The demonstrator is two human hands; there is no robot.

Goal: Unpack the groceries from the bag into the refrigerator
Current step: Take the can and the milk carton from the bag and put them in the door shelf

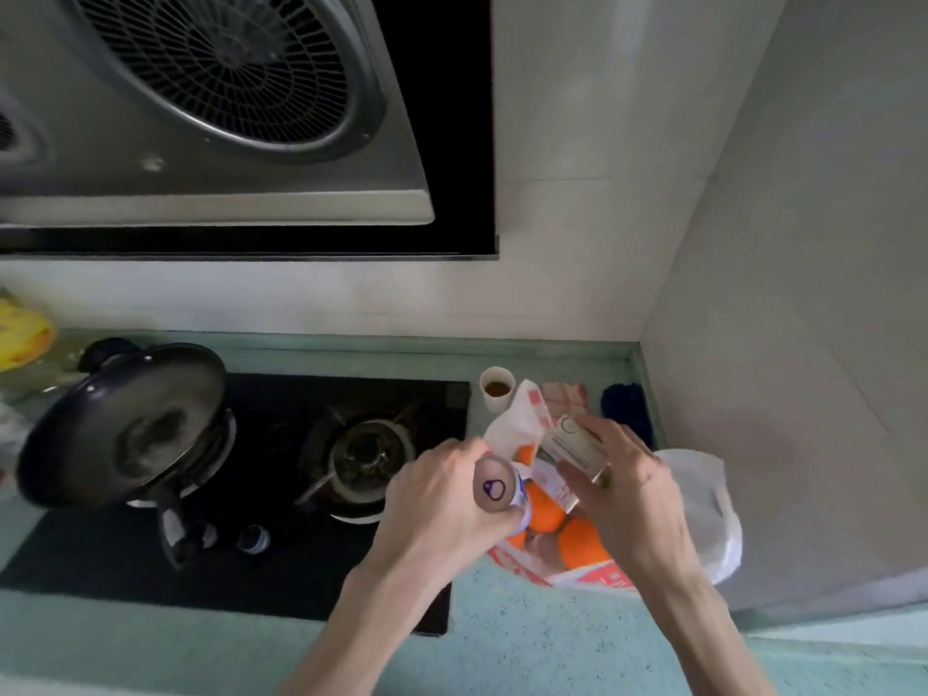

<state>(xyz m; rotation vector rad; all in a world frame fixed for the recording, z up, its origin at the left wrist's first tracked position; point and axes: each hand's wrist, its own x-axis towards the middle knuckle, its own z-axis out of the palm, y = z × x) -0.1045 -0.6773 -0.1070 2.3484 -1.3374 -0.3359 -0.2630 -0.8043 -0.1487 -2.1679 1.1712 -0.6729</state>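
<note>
Counter front: pale green speckled countertop (527, 645), both bare forearms reaching over it from the near edge.
Left hand: left hand (442, 499) over the right end of the hob, fingers curled round a small can (496, 489); the can's round end with a dark ring mark faces the camera, and a blue and white label shows just under it. Firm wrap, no gap visible.
Right hand: right hand (632, 484) above the bag, fingers and thumb closed on a small pale carton (575, 444), held tilted, printed face up. Print too blurred to read.
Bag: white plastic bag (703, 504) with red print along its near edge, sitting on the counter at the right, close to the wall corner. Mouth open under both hands.
Bag contents: oranges (582, 542), at least two in plain view, lying in the bag below the carton and just beside the can. Other items in there are unclear.
Hob: black glass gas hob (251, 570) left of the bag; bare burner (364, 462) near the left hand, a knob at the near side.
Pan: dark wok (130, 424) on the left burner, tilted, handle pointing towards the camera.
Behind the bag: small white cup (497, 389) holding brown liquid; checked cloth (567, 396) beside it; dark blue cloth (625, 406) against the wall.
Far left: yellow packaging, blurred.
Overhead: extractor hood (226, 118) with round grille.
Refrigerator: out of view.
</note>
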